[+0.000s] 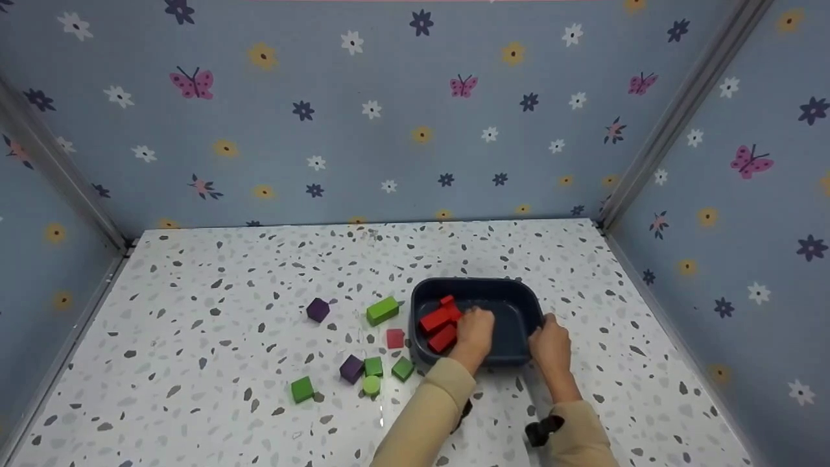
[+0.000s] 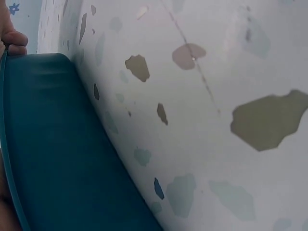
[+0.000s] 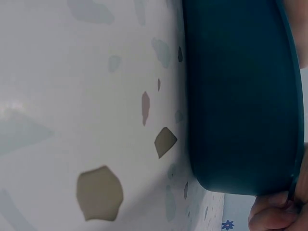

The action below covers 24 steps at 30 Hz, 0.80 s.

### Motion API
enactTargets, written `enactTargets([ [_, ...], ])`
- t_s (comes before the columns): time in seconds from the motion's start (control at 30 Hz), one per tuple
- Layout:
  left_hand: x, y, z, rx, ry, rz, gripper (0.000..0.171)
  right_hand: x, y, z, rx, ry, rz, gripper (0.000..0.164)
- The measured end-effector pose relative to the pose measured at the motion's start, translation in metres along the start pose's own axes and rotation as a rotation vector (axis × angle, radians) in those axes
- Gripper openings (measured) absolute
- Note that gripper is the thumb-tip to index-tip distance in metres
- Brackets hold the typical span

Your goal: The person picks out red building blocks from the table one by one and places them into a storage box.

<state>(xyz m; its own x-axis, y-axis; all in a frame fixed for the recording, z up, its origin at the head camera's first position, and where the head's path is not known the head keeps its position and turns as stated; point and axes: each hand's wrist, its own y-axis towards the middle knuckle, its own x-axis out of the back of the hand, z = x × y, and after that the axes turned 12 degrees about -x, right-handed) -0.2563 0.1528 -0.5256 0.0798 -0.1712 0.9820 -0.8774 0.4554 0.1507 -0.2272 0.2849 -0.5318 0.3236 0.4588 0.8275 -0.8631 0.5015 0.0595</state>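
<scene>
A dark blue bin [image 1: 512, 340] stands on the speckled tabletop, with several red blocks [image 1: 436, 321] grouped in its left part. My left hand [image 1: 476, 332] reaches over the front rim into the bin, right beside those blocks. Its fingertips point down and are hidden, so whether they hold a block does not show. At the bin's right side, my right hand [image 1: 551, 342] grips the rim; its curled fingers [image 3: 272, 216] show at the bin's corner in the right wrist view. The left wrist view is mostly the bin's outer wall [image 2: 62, 144].
Left of the bin lie a light green block [image 1: 382, 311], a pinkish-red block [image 1: 395, 338], a purple block [image 1: 318, 310], another purple block [image 1: 352, 369], several green blocks [image 1: 302, 390] and a round light green piece [image 1: 371, 386]. Flower-patterned walls [image 1: 363, 130] enclose the tabletop's back and sides.
</scene>
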Motion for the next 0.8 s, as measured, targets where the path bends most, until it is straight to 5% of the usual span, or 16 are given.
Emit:
enactTargets([
  [0.8,0.0088,-0.0074,0.0013,0.0,-0.044,-0.059,0.012,0.0007,0.0011,0.0002,-0.016,0.008,0.034,0.021],
])
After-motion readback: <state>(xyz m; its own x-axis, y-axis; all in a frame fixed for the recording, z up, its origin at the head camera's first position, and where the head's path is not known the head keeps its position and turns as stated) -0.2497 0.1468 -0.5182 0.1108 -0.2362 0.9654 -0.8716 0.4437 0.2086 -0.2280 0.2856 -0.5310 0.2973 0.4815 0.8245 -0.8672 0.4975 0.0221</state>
